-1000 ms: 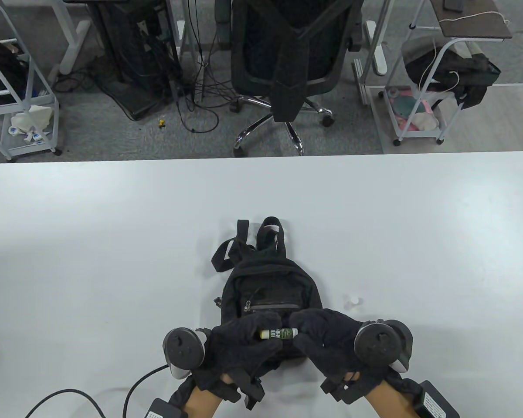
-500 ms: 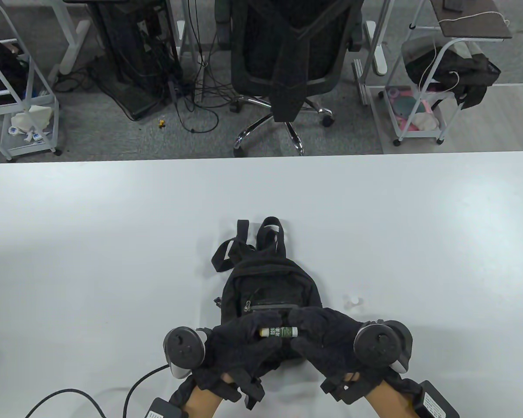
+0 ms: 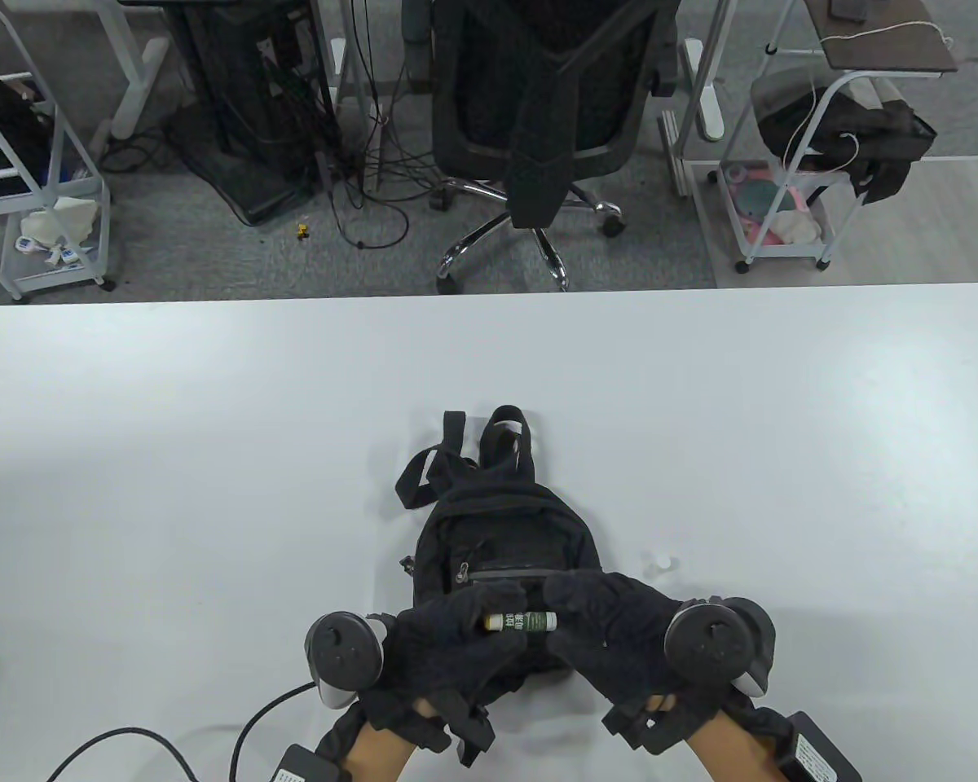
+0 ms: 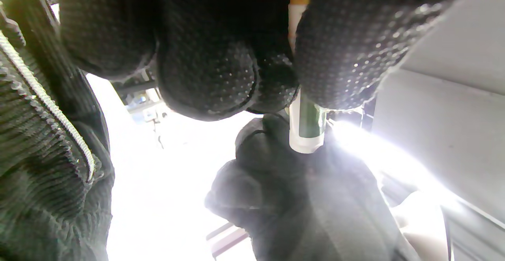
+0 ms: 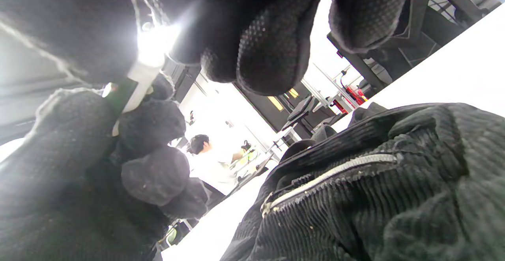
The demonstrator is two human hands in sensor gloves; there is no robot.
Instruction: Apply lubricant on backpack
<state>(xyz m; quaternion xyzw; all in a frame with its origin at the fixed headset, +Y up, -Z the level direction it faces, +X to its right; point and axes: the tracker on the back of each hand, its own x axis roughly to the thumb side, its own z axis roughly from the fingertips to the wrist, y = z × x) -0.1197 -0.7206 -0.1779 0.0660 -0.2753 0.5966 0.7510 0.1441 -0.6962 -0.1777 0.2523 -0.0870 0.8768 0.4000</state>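
A small black backpack [image 3: 505,538] lies flat on the white table [image 3: 212,456], straps pointing away from me. Both hands hold a small green-and-white lubricant tube [image 3: 522,621] level above the backpack's near end. My left hand [image 3: 489,631] grips its left part, and the tip shows past the fingers. My right hand [image 3: 556,619] pinches its right end. In the left wrist view the tube [image 4: 307,125] stands between my left fingers [image 4: 339,56] and the right hand [image 4: 284,182]. In the right wrist view the tube [image 5: 136,81] is above the backpack's zipper [image 5: 335,172].
A small white cap-like piece [image 3: 662,564] lies on the table just right of the backpack. A black cable [image 3: 130,737] runs across the near left of the table. An office chair [image 3: 538,122] and wire carts [image 3: 790,187] stand beyond the far edge.
Almost nothing. Both hands and the tube have edged very slightly away from me, and the grip is the same.
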